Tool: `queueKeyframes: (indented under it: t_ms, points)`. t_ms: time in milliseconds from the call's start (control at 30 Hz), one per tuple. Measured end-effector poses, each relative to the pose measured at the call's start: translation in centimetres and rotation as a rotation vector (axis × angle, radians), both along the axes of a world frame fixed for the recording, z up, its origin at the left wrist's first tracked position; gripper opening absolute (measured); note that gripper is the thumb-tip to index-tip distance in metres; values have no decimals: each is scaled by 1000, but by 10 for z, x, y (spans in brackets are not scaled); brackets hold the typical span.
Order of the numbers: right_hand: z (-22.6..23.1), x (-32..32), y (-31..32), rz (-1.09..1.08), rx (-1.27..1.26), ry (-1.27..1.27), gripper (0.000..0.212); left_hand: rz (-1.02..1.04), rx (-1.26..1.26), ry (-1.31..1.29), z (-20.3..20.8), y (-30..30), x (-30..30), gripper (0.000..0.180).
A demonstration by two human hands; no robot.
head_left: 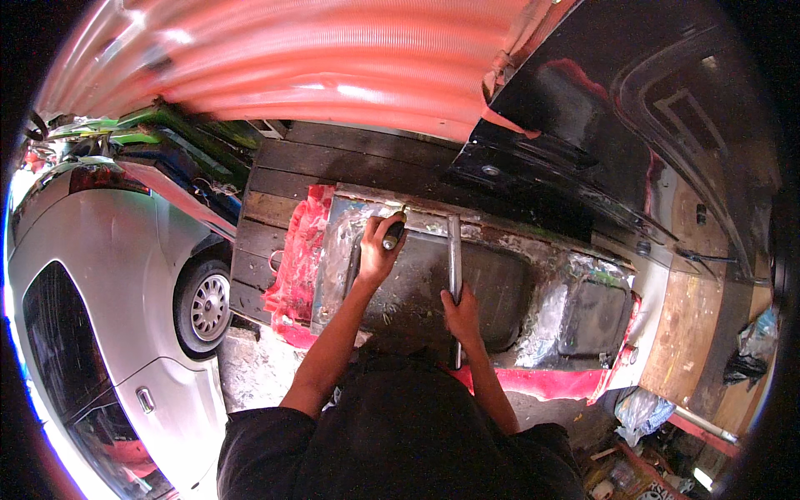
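A car body panel [546,321] with red edges, worn patches and dark recessed areas lies across the middle in front of me. Over its far left part, my left hand [380,250] is closed around a short tool with a dark rounded handle [392,237]. The tool's far end meets the panel's far edge, and its exact kind is hard to make out. My right hand [461,315] grips a long grey metal bar [454,258] near its middle. That bar points away from me over the panel, its far end close to the far edge.
Dark wooden planks [279,171] lie under and behind the panel. A silver car [108,242] stands at the left. On the right, a large black car panel [567,125] leans over boards [687,333]. Red corrugated sheeting [325,58] spans the back. Plastic bags [642,414] and clutter sit lower right.
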State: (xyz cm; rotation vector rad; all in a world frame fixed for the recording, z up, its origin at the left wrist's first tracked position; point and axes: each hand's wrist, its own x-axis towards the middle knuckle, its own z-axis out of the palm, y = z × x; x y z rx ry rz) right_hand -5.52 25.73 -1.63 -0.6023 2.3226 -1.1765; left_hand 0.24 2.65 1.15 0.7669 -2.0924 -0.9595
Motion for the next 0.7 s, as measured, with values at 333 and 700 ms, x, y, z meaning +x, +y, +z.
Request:
queueKeyframes:
  t_ms: [333, 700]
  points:
    - [81, -6, -36, 76, 49, -3, 39, -62, -88, 104, 10, -20, -33, 36]
    - [145, -13, -85, 252, -156, 310, 36, -101, 13, 31, 17, -18, -35, 38]
